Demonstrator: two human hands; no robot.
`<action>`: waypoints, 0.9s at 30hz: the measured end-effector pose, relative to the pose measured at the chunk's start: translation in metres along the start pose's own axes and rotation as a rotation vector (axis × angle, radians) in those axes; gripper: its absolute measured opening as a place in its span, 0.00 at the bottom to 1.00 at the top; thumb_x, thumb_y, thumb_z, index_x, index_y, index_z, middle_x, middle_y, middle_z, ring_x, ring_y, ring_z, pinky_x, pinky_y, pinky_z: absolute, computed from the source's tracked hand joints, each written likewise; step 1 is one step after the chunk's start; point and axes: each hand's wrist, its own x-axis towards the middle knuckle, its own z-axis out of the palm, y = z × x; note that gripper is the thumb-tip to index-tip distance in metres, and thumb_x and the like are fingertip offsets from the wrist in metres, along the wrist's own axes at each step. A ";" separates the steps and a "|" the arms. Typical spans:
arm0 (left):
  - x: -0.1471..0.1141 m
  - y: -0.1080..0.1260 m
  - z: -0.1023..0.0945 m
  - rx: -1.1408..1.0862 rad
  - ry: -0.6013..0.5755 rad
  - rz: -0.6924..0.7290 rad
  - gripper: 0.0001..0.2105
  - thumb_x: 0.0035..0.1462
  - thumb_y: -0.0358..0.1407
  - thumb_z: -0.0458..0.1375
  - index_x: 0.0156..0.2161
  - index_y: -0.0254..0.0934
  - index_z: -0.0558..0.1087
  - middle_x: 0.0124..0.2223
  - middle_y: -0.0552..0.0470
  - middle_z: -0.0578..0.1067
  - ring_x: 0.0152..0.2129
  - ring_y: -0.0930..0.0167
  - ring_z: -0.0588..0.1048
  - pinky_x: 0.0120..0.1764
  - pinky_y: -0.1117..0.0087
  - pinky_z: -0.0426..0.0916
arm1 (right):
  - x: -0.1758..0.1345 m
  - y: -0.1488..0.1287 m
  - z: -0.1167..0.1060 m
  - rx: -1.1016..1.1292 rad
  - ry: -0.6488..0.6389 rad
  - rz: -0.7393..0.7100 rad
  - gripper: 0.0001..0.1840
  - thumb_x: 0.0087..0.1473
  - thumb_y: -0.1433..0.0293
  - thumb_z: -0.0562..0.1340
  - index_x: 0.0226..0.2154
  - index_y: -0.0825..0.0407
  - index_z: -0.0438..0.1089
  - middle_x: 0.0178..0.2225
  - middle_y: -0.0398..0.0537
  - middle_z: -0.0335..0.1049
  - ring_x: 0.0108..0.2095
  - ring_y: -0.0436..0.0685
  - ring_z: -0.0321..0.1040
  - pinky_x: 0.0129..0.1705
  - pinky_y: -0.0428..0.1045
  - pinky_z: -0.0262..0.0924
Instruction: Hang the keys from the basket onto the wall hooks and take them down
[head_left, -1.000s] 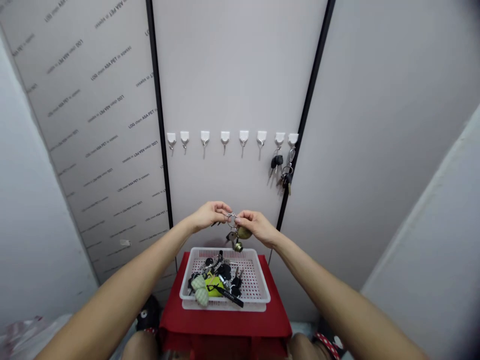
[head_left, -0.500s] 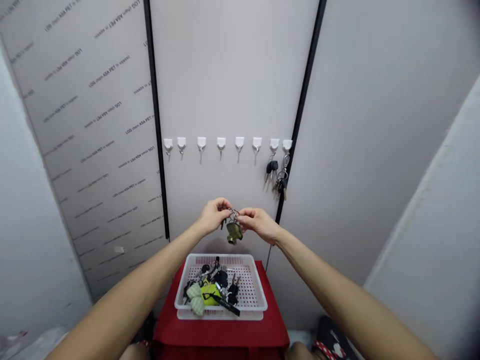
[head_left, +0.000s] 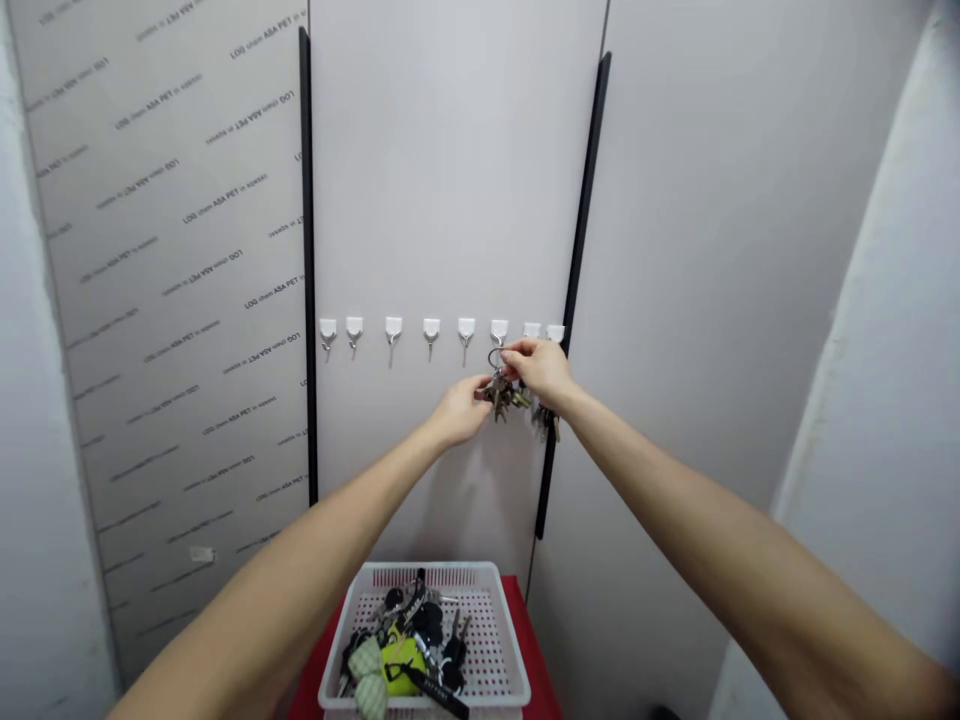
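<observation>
My right hand point(head_left: 541, 370) pinches the large metal ring of a bunch of keys point(head_left: 498, 398), just under a white wall hook point(head_left: 499, 328). The ring's top is close to the hook's metal prong; I cannot tell whether they touch. My left hand point(head_left: 461, 412) is closed on the left side of the same bunch, its fingertips among the keys. Several brass and silver keys dangle between both hands. Beyond my right hand, more hung keys point(head_left: 551, 425) show partly below the two rightmost hooks.
Several white hooks point(head_left: 392, 328) run in a row across the pale panel point(head_left: 442, 200). Black vertical strips point(head_left: 307, 270) flank it. Below, a white plastic basket point(head_left: 499, 640) of keys, a yellow-green pouch point(head_left: 403, 665) and a checked bow point(head_left: 369, 672) sits on a red surface point(head_left: 536, 650).
Both hands have lifted the bunch of keys up and to the right, from above the basket to the hook row. The view has tilted up, so the basket appears lower.
</observation>
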 end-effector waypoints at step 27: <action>-0.178 -0.133 0.018 -0.212 0.101 -0.565 0.11 0.40 0.28 0.49 0.33 0.30 0.66 0.34 0.46 0.70 0.31 0.74 0.67 0.38 0.71 0.60 | -0.187 0.113 0.075 -0.144 -0.551 0.179 0.11 0.39 0.70 0.50 0.26 0.56 0.65 0.22 0.45 0.65 0.22 0.47 0.60 0.26 0.43 0.54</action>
